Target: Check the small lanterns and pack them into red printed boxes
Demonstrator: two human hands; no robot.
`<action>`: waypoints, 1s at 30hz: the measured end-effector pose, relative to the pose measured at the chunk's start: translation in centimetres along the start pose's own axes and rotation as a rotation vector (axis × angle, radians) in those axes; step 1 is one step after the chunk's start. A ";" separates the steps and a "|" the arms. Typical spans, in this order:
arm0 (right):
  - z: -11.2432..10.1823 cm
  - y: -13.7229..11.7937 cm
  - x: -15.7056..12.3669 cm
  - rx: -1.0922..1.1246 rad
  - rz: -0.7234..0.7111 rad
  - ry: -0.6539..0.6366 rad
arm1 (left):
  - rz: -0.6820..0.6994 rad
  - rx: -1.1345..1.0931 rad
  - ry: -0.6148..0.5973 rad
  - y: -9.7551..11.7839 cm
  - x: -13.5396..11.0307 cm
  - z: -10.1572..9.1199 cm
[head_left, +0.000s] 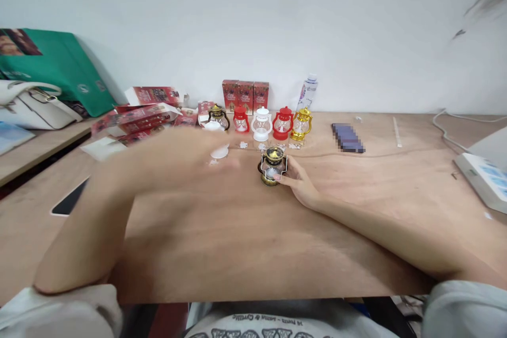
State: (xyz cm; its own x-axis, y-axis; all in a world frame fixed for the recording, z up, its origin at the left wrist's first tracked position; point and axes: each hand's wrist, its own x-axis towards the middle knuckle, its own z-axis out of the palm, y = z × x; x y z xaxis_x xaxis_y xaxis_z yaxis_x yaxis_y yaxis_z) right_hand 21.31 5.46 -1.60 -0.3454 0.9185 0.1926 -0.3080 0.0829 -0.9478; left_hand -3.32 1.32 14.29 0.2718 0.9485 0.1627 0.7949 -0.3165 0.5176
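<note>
In my right hand [300,184] is a small black-and-gold lantern [271,175] with a clear globe and a wire handle. It is upright at the middle of the table, with my fingers closed on its right side. My left hand [214,156] is smeared by motion to the left of it, so its fingers and anything in them are unclear. Close to that hand is a white round piece [219,151]. Behind stand a black lantern [217,116], two red lanterns [241,119] [282,124], a white lantern [262,124] and a gold lantern [301,124].
Red boxes [245,96] and a bottle [307,92] stand by the wall. Flattened red cartons [146,116] pile up at left, near a phone [70,198]. A blurred-out dark item [347,138], a white strip [397,132] and a white box [484,179] lie at right.
</note>
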 end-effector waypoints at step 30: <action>-1.1 0.5 0.0 -0.096 -0.169 0.122 | -0.245 0.460 0.635 -16.7 8.9 2.5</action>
State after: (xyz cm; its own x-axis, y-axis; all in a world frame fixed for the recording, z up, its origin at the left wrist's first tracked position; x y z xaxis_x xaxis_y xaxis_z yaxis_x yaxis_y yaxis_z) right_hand 22.12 5.89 -2.40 -0.1843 0.9278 0.3245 -0.2648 0.2710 -0.9254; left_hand -12.78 15.06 4.96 -0.1875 0.7731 0.6059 0.9722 0.0583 0.2266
